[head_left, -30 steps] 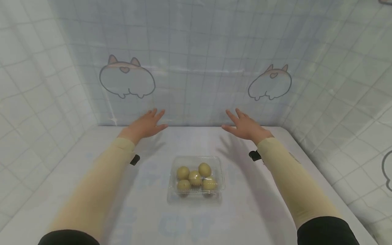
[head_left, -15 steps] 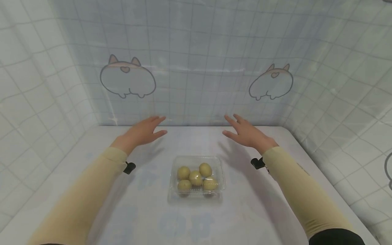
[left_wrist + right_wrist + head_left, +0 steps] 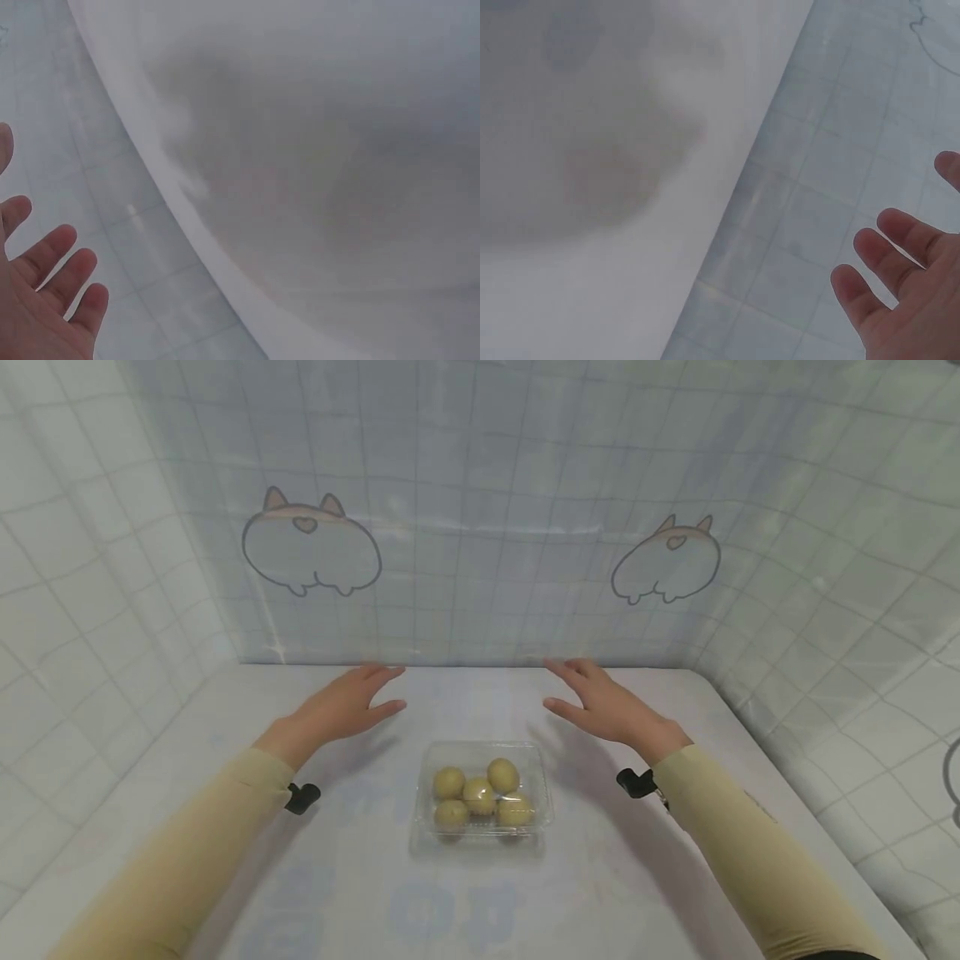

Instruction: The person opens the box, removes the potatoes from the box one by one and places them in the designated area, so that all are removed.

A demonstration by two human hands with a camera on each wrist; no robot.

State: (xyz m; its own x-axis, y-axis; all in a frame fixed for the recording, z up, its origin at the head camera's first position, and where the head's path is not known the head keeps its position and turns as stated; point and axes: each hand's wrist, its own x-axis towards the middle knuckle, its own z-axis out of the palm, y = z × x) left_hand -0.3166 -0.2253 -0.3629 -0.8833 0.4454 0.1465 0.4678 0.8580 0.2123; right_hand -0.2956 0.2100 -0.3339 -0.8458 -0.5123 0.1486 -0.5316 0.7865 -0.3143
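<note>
A clear plastic box point(image 3: 480, 753) sits on the white table, with several round yellow fruits point(image 3: 478, 795) inside; their exact kind is hard to tell. Its see-through lid appears to be closed. Above the table, beyond the box and to its left, hovers my left hand point(image 3: 341, 706), fingers spread and holding nothing. On the other side my right hand point(image 3: 607, 706) hovers likewise, thumb apart from the fingers and nothing in it. Neither hand touches the box. The wrist views show the loosely extended fingers of the left hand point(image 3: 52, 292) and right hand point(image 3: 907, 277).
The white table point(image 3: 480, 702) has pale blue printed marks. A sheet with a grid pattern and cartoon animals hangs behind it as a back wall point(image 3: 487, 568), and similar gridded sheets line the left side point(image 3: 90, 610) and right side point(image 3: 840, 693).
Both hands have come lower and back toward me, from in front of the back wall to above the far part of the table. The box of fruits has stayed in place.
</note>
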